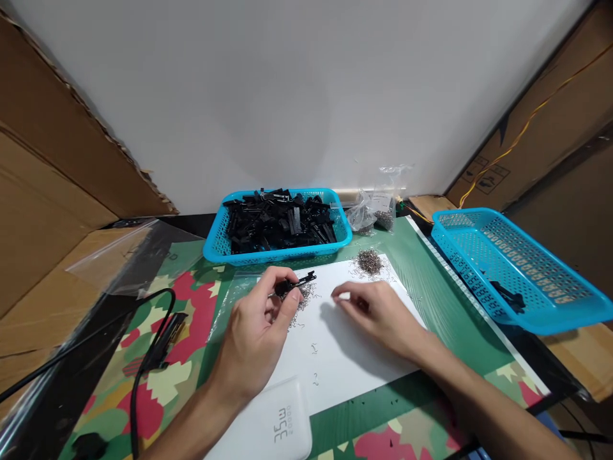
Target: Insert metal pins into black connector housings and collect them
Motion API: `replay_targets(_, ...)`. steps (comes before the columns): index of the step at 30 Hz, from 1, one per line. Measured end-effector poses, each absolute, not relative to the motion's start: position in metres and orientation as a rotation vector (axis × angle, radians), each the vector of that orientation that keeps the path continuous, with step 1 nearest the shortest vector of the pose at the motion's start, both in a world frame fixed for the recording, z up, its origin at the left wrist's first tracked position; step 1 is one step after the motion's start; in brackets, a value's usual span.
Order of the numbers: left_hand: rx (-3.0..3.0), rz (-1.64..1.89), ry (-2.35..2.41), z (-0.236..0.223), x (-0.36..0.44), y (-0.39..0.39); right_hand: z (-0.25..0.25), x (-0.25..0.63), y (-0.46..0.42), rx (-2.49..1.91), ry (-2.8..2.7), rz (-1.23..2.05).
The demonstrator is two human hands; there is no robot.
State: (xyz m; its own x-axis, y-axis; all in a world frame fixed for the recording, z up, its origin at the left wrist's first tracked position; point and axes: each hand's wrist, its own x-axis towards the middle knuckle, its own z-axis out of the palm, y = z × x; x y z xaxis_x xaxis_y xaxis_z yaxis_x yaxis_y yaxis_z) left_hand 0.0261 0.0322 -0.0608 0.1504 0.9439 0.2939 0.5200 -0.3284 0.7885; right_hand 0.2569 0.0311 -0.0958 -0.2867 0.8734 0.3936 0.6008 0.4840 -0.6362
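My left hand (261, 326) grips a slim black plastic part (304, 280) between thumb and fingers, its narrow end pointing to the right. Behind that hand, partly covered by it, lies a pile of small bent wire pieces (302, 301) on a white sheet (335, 383). To the right, my right hand (378, 313) hovers over the sheet with thumb and forefinger pinched together. Whatever is in that pinch is too small to make out. A second, denser pile of wire pieces (369, 262) sits just beyond the right hand. A few single wire pieces (315, 349) lie nearer me.
A blue basket (278, 257) heaped with black parts stands at the back. Another blue basket (550, 319) at right holds a few. Plastic bags (383, 211) stand behind. A white power bank (287, 421) lies in front, a black cable (136, 383) at left. Cardboard flanks the table.
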Motion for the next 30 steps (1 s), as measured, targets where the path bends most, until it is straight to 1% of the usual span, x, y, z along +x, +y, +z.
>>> replay_targets(3,2.023,1.038,1.425,-0.061,0.026,0.032,-0.096,0.274,0.044,-1.461,-1.894,0.345)
replay_targets(12,2.231,1.22,1.363,-0.075,0.023,0.042,-0.092,0.277,0.047,-1.549,-1.93,0.243)
replay_targets(19,2.297,1.147,1.322,-0.071,0.026,0.036,-0.092,0.282,0.044,-1.437,-2.011,0.411)
replay_targets(25,2.332,1.178,1.32,-0.081,0.022,0.042,-0.092,0.281,0.051,-1.519,-1.84,0.358)
replay_targets(30,2.347,1.172,1.295,-0.08,0.023,0.04,-0.097,0.288,0.054,-1.546,-1.788,0.337)
